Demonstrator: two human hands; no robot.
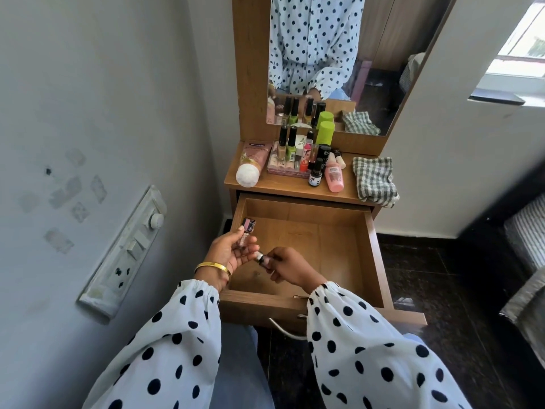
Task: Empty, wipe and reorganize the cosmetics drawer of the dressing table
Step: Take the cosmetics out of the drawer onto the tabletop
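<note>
Holding the last pieces over the open drawer [372,255], the left hand [227,255] pinches a pink tube [247,231] and the right hand [290,268] pinches a small bottle [262,258]. Best set both on the desk [283,187] at 12 o'clock beside the other cosmetics, then fetch the cloth [374,178] at 1 o'clock.

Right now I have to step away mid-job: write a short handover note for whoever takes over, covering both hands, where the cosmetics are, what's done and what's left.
Left hand: holds a small pink-labelled tube above the drawer's left side.
Right hand: pinches a small bottle above the drawer.
Drawer: pulled open, with nothing lying on its visible floor.
Tabletop: nail polishes, tubes and the pink bottle stand or lie clustered under the mirror; the checked cloth lies folded at the right.
Done: drawer looks emptied. Whether it has been wiped cannot be told.
Left: wipe if needed, then put items back in order.
</note>
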